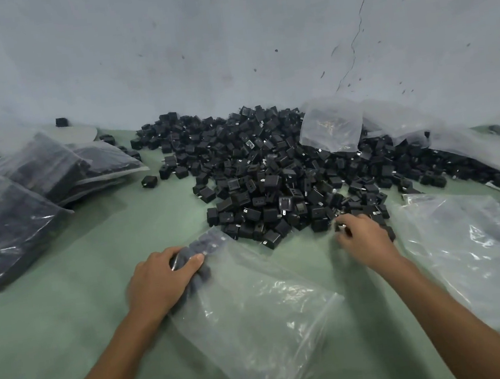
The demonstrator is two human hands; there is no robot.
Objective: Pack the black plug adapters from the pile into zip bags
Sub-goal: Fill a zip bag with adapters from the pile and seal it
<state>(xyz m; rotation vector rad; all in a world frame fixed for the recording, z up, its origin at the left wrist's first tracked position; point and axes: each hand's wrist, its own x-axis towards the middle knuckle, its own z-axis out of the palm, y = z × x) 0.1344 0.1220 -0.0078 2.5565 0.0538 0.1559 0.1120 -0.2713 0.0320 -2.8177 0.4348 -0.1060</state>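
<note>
Hundreds of black plug adapters [272, 180] lie heaped in a loose pile on the green surface [68, 303], spreading from the foot of the stained grey wall [225, 36] toward the person. A clear zip bag [256, 313] lies flat on the surface between the two forearms, its far end just beside the near edge of the pile, with a small cluster of adapters already inside that end. The left hand [159, 280] rests on that far end, its grip curled over the plastic and the cluster within, thumb pressed along the top. The right hand [363, 238] is at the near edge of the pile, its grip closed round a single adapter [342, 228] that shows a glint of metal, though blur softens the fingers. To the right of that hand a second clear bag [468, 258] lies flat on the surface. Another clear bag [332, 127] lies on the far right part of the pile, and more clear plastic trails along the wall behind it. On the left, well apart from the pile, several filled bags [12, 216] of dark adapters lean on one another, and a few stray adapters sit between them and the pile.
</note>
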